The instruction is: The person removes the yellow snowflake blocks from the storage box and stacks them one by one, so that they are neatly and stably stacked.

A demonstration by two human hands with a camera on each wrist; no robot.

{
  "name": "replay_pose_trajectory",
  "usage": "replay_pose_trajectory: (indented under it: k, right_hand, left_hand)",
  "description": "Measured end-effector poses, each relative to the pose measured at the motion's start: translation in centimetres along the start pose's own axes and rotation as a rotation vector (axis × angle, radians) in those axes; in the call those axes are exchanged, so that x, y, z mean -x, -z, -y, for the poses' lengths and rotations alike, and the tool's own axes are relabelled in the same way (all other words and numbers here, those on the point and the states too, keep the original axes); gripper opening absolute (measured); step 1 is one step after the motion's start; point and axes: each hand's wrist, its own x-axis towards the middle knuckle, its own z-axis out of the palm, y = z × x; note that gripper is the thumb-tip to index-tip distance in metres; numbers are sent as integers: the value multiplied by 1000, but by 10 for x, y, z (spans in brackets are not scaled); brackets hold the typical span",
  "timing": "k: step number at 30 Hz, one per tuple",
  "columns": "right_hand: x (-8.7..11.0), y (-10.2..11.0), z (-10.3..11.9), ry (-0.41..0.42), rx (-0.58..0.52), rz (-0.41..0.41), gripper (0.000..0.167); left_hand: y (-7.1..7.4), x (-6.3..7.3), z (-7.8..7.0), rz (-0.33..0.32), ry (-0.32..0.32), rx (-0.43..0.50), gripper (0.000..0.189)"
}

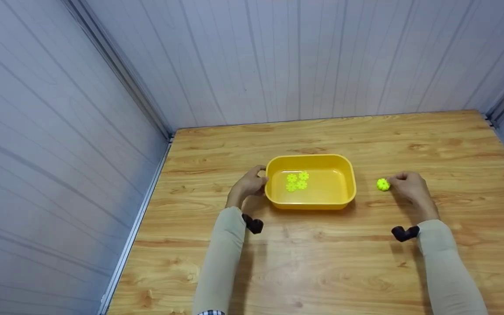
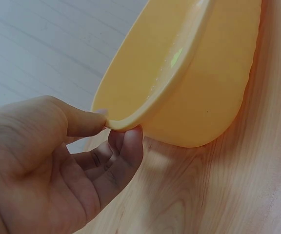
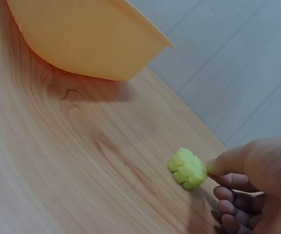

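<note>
A yellow plastic tub (image 1: 311,204) stands on the wooden table, several flat neon-yellow flower-shaped pieces (image 1: 292,187) grouped on the left part of its floor. My left hand (image 1: 250,183) is at the tub's left end. Seen from the left wrist, its thumb lies over the rim (image 2: 130,122) and its fingers bend beneath, pinching it. To the right of the tub, my right hand (image 1: 411,187) pinches a thick neon-yellow flower-shaped piece (image 3: 188,169) by its edge between thumb and index finger. Lines on its side are too blurred to tell whether it is a stack.
Pale panelled walls (image 1: 278,61) close off the table's back and both sides. The wooden tabletop (image 1: 304,258) extends in front of the tub and between it and my right hand. A dark camera mount (image 1: 405,233) sits on each wrist.
</note>
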Motion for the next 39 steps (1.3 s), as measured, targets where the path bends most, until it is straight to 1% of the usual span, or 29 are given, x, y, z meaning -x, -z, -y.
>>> replay_pose_trajectory:
  k: [10, 17, 21, 25, 30, 34, 39]
  right_hand:
    - [1, -2, 0, -8, -10, -25, 53]
    - [5, 0, 1, 5, -32, -20, 56]
    - [7, 0, 3, 18, -57, -25, 56]
    - [7, -1, 6, 38, -56, -36, 55]
    - [7, -1, 13, 82, -32, -60, 54]
    - [6, -3, 23, 112, -20, -82, 56]
    - [6, -8, 37, 146, -14, -102, 54]
  left_hand:
    - [0, -2, 1, 4, -12, -1, 41]
    - [-1, 0, 1, 13, -26, 18, 43]
    - [-1, 1, 0, 14, -23, 15, 44]
    - [0, 0, -1, 12, -10, 1, 43]
    - [0, -2, 0, 14, -11, -3, 43]
    - [0, -2, 0, 10, -10, -4, 43]
    - [0, -2, 0, 3, -8, -3, 42]
